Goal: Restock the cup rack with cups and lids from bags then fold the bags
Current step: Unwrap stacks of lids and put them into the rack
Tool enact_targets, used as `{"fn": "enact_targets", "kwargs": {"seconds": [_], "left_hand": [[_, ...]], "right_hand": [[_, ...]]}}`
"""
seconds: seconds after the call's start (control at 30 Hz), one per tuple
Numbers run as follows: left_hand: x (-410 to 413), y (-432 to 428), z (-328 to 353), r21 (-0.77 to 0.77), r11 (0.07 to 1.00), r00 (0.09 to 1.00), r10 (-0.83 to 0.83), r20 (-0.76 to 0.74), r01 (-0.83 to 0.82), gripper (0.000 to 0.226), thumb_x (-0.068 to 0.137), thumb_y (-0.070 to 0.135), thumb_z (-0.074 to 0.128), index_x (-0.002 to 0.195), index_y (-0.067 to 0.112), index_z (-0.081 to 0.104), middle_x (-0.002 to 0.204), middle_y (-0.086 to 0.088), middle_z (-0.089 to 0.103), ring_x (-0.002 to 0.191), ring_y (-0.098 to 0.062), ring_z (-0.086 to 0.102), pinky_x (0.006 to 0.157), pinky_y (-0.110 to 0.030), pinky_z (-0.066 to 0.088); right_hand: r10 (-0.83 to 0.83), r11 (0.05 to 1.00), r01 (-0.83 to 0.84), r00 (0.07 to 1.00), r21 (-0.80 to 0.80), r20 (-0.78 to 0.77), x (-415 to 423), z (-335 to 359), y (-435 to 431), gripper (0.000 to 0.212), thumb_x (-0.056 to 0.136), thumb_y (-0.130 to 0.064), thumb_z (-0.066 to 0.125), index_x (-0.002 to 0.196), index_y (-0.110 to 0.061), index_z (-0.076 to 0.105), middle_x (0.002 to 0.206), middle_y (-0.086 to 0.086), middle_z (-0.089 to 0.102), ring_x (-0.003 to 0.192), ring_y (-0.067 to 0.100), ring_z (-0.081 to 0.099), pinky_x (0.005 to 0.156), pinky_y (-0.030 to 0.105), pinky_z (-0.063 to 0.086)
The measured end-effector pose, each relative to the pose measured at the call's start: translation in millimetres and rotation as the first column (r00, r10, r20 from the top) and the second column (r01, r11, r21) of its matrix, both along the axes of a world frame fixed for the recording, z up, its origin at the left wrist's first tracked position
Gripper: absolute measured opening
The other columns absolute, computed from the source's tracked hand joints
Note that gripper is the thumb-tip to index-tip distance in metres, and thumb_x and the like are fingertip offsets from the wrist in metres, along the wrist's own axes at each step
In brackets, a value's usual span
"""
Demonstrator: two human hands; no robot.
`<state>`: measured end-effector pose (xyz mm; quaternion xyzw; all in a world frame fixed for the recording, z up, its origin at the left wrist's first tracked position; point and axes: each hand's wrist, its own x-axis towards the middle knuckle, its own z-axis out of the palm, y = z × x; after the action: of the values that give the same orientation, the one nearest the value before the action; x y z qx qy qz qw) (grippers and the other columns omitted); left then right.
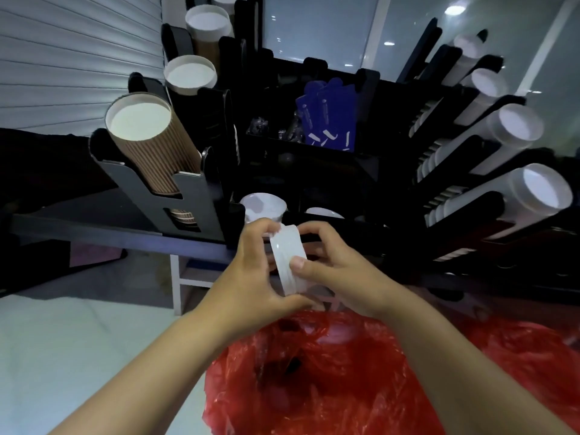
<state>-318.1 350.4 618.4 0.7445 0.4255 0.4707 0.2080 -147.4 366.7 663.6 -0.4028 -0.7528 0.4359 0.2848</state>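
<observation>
A short stack of white lids [287, 255] is held on edge between both hands, just in front of the black cup rack [194, 196]. My left hand [254, 271] grips the stack's left face, fingers curled over the top. My right hand [332, 268] grips the right face, thumb pressed on the rim. Below my wrists lies an open red plastic bag [314, 372] with more pale items inside. More white lids [262, 207] sit in a rack slot right behind the held stack.
Brown ribbed paper cups [147, 142] fill the rack's left tubes. White cup stacks [518, 189] fan out on the right. Blue packets [329, 120] stand in the middle bin. A second red bag [530, 350] lies at right; a white surface [78, 340] at lower left.
</observation>
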Motion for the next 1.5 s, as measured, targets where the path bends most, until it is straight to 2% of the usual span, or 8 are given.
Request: {"fn": "enact_targets", "kwargs": {"seconds": [0.17, 0.33, 0.53, 0.73, 0.97, 1.2, 1.37, 1.5], "left_hand": [[14, 6, 3, 0.049, 0.997, 0.998, -0.061, -0.020, 0.062, 0.096, 0.057, 0.052, 0.082, 0.116, 0.053, 0.005, 0.126, 0.011, 0.039, 0.103, 0.001, 0.058, 0.083, -0.022, 0.053], [13, 17, 12, 0.025, 0.998, 0.985, -0.047, -0.167, 0.052, 0.109, 0.063, 0.068, 0.067, 0.139, 0.053, -0.009, 0.150, 0.027, 0.004, 0.135, 0.011, 0.012, 0.102, -0.011, 0.022], [14, 52, 19, 0.399, 0.905, 0.892, 0.296, -0.341, -0.148, 0.060, 0.084, 0.032, 0.068, 0.135, 0.009, 0.047, 0.138, -0.007, 0.045, 0.127, -0.020, 0.031, 0.105, -0.032, 0.030], [14, 83, 16, 0.505, 0.852, 0.870, 0.347, -0.350, -0.137, 0.044, 0.064, -0.012, 0.076, 0.107, -0.007, 0.066, 0.089, -0.017, 0.067, 0.070, -0.035, 0.064, 0.054, -0.037, 0.051], [6, 89, 16, 0.564, 0.819, 0.854, 0.366, -0.369, -0.107, 0.041, 0.063, -0.011, 0.065, 0.102, -0.002, 0.070, 0.082, -0.011, 0.065, 0.055, -0.025, 0.062, 0.037, -0.025, 0.045], [3, 90, 12, 0.560, 0.822, 0.840, 0.372, -0.396, -0.100, 0.058, 0.051, -0.017, 0.082, 0.105, 0.000, 0.069, 0.086, -0.008, 0.066, 0.056, -0.021, 0.065, 0.035, -0.025, 0.048], [2, 81, 10, 0.557, 0.826, 0.842, 0.360, -0.401, -0.088, 0.050, 0.059, -0.003, 0.086, 0.106, 0.000, 0.068, 0.100, -0.012, 0.066, 0.066, -0.027, 0.068, 0.042, -0.027, 0.053], [2, 55, 8, 0.565, 0.811, 0.894, 0.356, -0.271, -0.151, 0.025, 0.078, 0.008, 0.067, 0.102, 0.000, 0.068, 0.106, -0.014, 0.062, 0.080, -0.034, 0.065, 0.058, -0.039, 0.056]], "right_hand": [[-0.103, 0.995, 0.102, 0.979, -0.014, -0.176, 4, -2, 8, 0.061, 0.061, -0.041, 0.078, 0.113, -0.041, 0.047, 0.115, 0.008, 0.060, 0.094, 0.020, 0.068, 0.072, 0.028, 0.054], [-0.289, 0.926, 0.329, 0.933, 0.186, -0.212, 20, 10, 25, 0.058, 0.062, -0.048, 0.074, 0.113, -0.042, 0.049, 0.113, -0.001, 0.060, 0.093, 0.017, 0.066, 0.072, 0.030, 0.054], [-0.492, 0.748, 0.410, 0.870, 0.522, 0.021, 30, 51, 55, 0.062, 0.077, -0.044, 0.072, 0.130, -0.035, 0.041, 0.115, -0.006, 0.050, 0.101, 0.013, 0.052, 0.073, 0.024, 0.042], [-0.514, 0.780, 0.193, 0.740, 0.595, 0.433, 21, 66, 90, 0.068, 0.081, -0.055, 0.062, 0.141, -0.033, 0.038, 0.132, 0.002, 0.041, 0.114, 0.023, 0.048, 0.084, 0.029, 0.041], [-0.511, 0.797, -0.037, 0.491, 0.603, 0.706, 9, 67, 101, 0.068, 0.086, -0.063, 0.050, 0.141, -0.026, 0.037, 0.133, 0.006, 0.035, 0.109, 0.030, 0.050, 0.101, 0.046, 0.038], [-0.362, 0.911, -0.007, 0.460, 0.411, 0.811, 18, 57, 107, 0.066, 0.087, -0.076, 0.023, 0.136, -0.039, 0.045, 0.139, -0.005, 0.050, 0.129, 0.022, 0.043, 0.107, 0.057, 0.029], [-0.532, 0.790, 0.003, 0.499, 0.613, 0.684, 15, 56, 95, 0.061, 0.091, -0.067, 0.034, 0.139, -0.030, 0.044, 0.141, -0.001, 0.046, 0.127, 0.023, 0.045, 0.103, 0.054, 0.035], [-0.612, 0.518, 0.127, 0.746, 0.846, 0.263, 22, 50, 72, 0.039, 0.092, -0.049, 0.054, 0.114, -0.019, 0.064, 0.110, -0.002, 0.064, 0.101, 0.018, 0.060, 0.083, 0.042, 0.050]]}}
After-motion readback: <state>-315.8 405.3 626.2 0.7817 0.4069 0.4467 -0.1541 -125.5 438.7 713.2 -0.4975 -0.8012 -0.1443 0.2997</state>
